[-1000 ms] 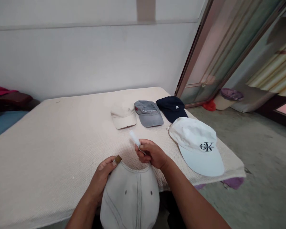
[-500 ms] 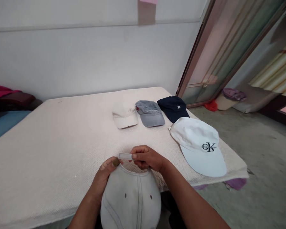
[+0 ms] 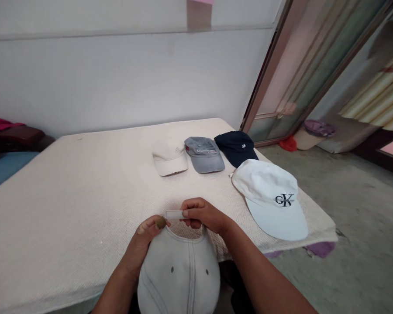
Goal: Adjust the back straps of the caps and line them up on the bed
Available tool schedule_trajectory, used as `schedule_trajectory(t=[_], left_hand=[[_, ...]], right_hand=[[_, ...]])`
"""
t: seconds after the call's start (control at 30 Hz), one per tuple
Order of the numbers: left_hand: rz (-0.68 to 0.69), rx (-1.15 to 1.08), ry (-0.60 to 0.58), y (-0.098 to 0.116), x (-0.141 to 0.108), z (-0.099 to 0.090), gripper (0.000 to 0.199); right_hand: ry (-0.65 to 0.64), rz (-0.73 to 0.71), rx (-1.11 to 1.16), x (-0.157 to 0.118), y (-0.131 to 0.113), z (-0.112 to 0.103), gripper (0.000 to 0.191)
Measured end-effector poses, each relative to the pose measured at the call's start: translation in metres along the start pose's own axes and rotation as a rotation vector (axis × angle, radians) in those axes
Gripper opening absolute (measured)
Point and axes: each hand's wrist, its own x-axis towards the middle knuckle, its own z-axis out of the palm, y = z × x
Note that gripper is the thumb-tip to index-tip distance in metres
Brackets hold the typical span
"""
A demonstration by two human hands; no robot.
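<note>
A light grey cap (image 3: 180, 274) with dark eyelets is held at the table's front edge, its back opening facing away from me. My left hand (image 3: 150, 229) is closed on the left end of its back strap (image 3: 174, 214), the thumb on top. My right hand (image 3: 201, 213) pinches the strap's other end between thumb and fingers. The strap spans the gap over the opening; whether its ends are joined is hidden by my fingers. Closest to my right hand lies a white cap (image 3: 265, 187) with a pale blue brim and black letters.
Beyond my hands, a cream cap (image 3: 170, 161), a grey-blue cap (image 3: 204, 155) and a navy cap (image 3: 236, 148) lie in a row on the cloth-covered table (image 3: 68, 209). A white wall (image 3: 118, 78) stands behind. A bin (image 3: 314, 135) is on the floor at right.
Both hands keep their hold on the cap's strap, with hardly any shift. The whole view has moved very slightly; the other caps lie as before.
</note>
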Motion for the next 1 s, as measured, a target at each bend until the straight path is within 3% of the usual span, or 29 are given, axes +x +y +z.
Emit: schedule_trajectory(t=[0.27, 0.57, 1.0], left_hand=[[-0.016, -0.048, -0.015, -0.004, 0.002, -0.004, 0.016], [-0.022, 0.03, -0.032, -0.012, 0.006, -0.013, 0.015], [-0.055, 0.01, 0.0, -0.01, 0.007, -0.005, 0.018]], right_hand=[[-0.069, 0.02, 0.014, 0.0, 0.002, -0.002, 0.01], [-0.111, -0.068, -0.093, 0.001, -0.001, -0.001, 0.02], [-0.072, -0.063, 0.03, 0.003, 0.002, 0.004, 0.018]])
